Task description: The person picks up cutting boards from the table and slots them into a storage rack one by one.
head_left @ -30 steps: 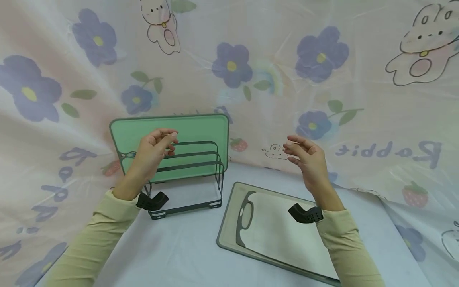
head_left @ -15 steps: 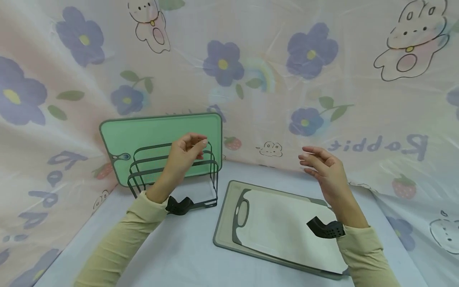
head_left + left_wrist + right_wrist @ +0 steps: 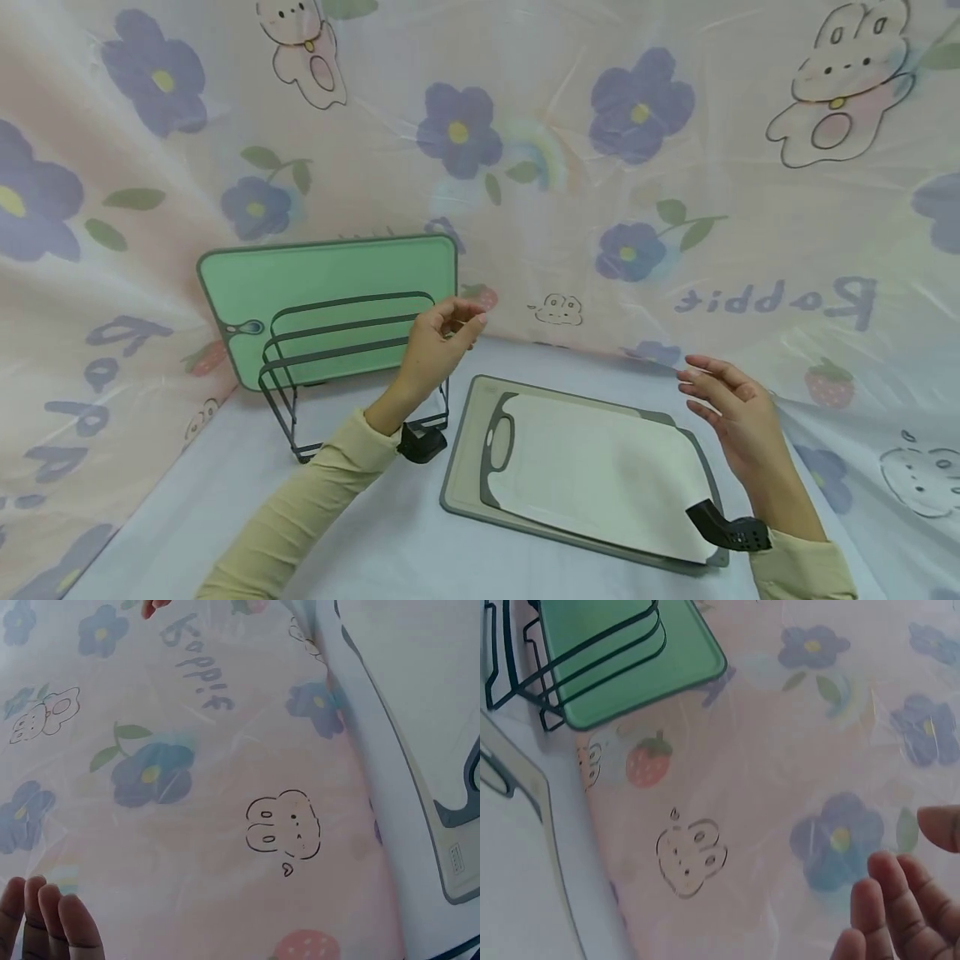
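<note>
My left hand (image 3: 438, 346) hovers by the right end of a dark wire rack (image 3: 337, 354), fingers loosely bent and holding nothing. A green cutting board (image 3: 322, 267) stands upright behind the rack's visible wires; whether it sits in a slot I cannot tell. Over the table at right, my right hand (image 3: 738, 417) is raised with relaxed fingers, beyond the far right corner of a white cutting board (image 3: 600, 467). That board, with grey corners and a handle slot, lies flat on a larger beige cutting board (image 3: 465, 483). In the right wrist view, the right fingers (image 3: 907, 907) hold nothing.
A white cloth (image 3: 375, 533) covers the table. Behind it hangs a pink curtain (image 3: 525, 242) printed with flowers and rabbits, which also runs along the left side. Both wrists carry a black mount, such as the right mount (image 3: 727, 529).
My left hand has moved right, from in front of the green board to the rack's right end. The right hand has moved right and lower. The boards and rack stay in place.
</note>
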A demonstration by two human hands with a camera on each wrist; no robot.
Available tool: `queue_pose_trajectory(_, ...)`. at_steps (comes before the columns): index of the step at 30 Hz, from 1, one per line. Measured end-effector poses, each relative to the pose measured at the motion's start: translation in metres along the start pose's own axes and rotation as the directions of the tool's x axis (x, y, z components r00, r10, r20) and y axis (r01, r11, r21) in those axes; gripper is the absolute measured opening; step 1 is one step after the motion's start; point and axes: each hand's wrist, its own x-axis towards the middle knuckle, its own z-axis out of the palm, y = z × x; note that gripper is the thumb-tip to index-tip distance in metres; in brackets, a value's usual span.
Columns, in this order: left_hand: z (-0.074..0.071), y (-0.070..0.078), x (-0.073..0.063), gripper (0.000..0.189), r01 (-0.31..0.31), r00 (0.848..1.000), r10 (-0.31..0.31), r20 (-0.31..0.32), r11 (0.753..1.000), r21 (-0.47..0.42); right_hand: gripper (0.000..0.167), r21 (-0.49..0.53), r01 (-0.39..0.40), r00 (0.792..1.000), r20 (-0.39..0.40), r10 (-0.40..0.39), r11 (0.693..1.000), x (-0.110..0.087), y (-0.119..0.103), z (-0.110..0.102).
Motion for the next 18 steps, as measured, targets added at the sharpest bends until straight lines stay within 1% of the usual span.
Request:
queue_pose_trajectory(4,0.011,-0.009,0.0,0.015,0.003,1.0,-0.003,0.016,1.0,0.005,0.023,-0.043,-0.005,1.0,-0.024,0.004,0.999,-0.014,0.009,-0.016)
queue_pose_trajectory(7,0.017,-0.015,-0.002,0.015,0.023,0.998,-0.023,0.05,1.0,0.012,0.024,-0.078,-0.015,0.999,-0.042,0.011,0.997,-0.023,0.018,-0.027)
queue_pose_trajectory(11,0.025,-0.025,-0.007,0.015,0.077,0.992,-0.081,0.1,0.996,0.045,0.025,-0.126,-0.047,0.996,-0.075,0.038,0.991,-0.034,0.028,-0.041)
queue_pose_trajectory(14,0.032,-0.034,-0.013,0.017,0.135,0.983,-0.143,0.116,0.988,0.076,0.023,-0.151,-0.092,0.99,-0.116,0.075,0.984,-0.039,0.034,-0.05)
queue_pose_trajectory(18,0.041,-0.048,-0.022,0.019,0.2,0.97,-0.21,0.124,0.976,0.087,0.019,-0.189,-0.185,0.97,-0.192,0.148,0.964,-0.043,0.043,-0.061)
